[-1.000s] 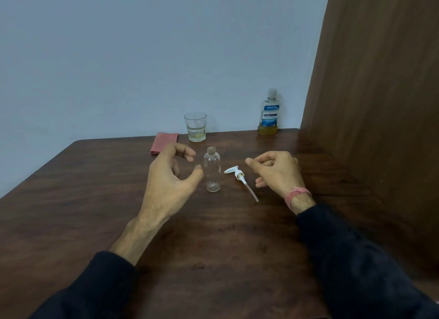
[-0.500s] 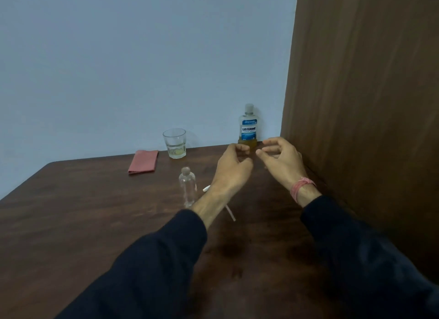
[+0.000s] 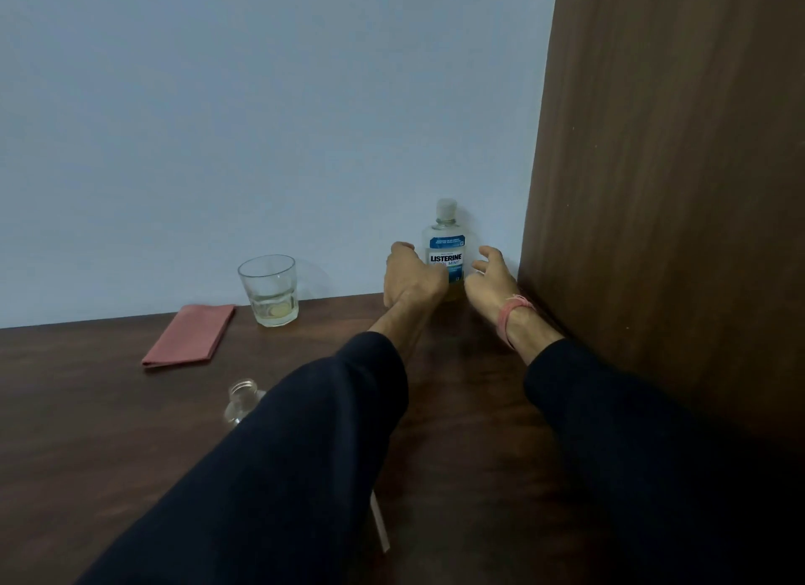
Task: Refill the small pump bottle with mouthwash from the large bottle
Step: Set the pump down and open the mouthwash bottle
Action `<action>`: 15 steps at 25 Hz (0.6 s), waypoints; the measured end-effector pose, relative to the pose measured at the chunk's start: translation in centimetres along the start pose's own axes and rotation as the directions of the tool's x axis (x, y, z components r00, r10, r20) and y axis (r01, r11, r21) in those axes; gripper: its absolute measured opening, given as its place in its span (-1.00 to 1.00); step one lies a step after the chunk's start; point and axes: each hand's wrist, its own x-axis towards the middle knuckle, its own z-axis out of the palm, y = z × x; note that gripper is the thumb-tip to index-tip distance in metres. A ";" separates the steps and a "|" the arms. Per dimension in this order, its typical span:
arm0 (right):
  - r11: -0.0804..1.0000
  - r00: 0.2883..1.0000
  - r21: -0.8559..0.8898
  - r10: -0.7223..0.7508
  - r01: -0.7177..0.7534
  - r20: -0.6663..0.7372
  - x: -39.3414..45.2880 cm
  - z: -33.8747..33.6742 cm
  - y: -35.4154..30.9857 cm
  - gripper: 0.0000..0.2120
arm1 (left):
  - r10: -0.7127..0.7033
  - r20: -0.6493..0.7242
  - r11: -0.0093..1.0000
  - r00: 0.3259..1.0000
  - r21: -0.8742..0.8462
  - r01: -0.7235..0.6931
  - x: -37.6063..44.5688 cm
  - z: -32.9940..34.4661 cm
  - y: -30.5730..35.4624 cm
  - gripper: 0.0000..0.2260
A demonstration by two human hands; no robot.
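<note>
You are reaching for large bottle (image 3: 447,253) at worktop (image 3: 130,432) back corner; left hand (image 3: 411,277) and right hand (image 3: 490,279) flanking it, fingers spread, gripping nothing. Probably light, smooth plastic: grasp mid-body.

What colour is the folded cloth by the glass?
Pinkish red, plain. The folded cloth shows best in the head view.

A plain pale blue-grey wall (image 3: 261,118) fills the far side, bare and evenly lit in dim, soft light. On the right stands a tall panel of dark brown wood grain (image 3: 671,171) — it meets the wall in a straight vertical edge. A dark brown wooden table (image 3: 87,432) runs from near to far, its far edge against the wall
</note>
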 end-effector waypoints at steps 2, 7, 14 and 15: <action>1.000 0.997 -0.006 -0.003 0.003 0.072 1.7 0.4 0.6 -0.28 | 0.043 0.050 0.999 0.998 0.022 -0.044 1.4 1.2 -0.1 -0.43; 0.996 0.980 -0.054 -0.065 0.076 0.190 0.8 0.0 1.8 -0.37 | 0.111 0.071 0.980 0.991 0.155 -0.121 1.0 1.6 -0.9 -0.62; 0.980 0.974 -0.123 -0.135 0.159 0.183 -9.7 -4.4 3.8 -0.35 | 0.159 0.160 0.987 0.974 -0.023 -0.157 -8.4 -2.8 -2.2 -0.63; 0.976 0.973 -0.130 -0.148 0.173 0.177 -11.5 -4.8 4.1 -0.35 | 0.157 0.189 0.987 0.969 -0.069 -0.147 -10.1 -3.6 -2.4 -0.64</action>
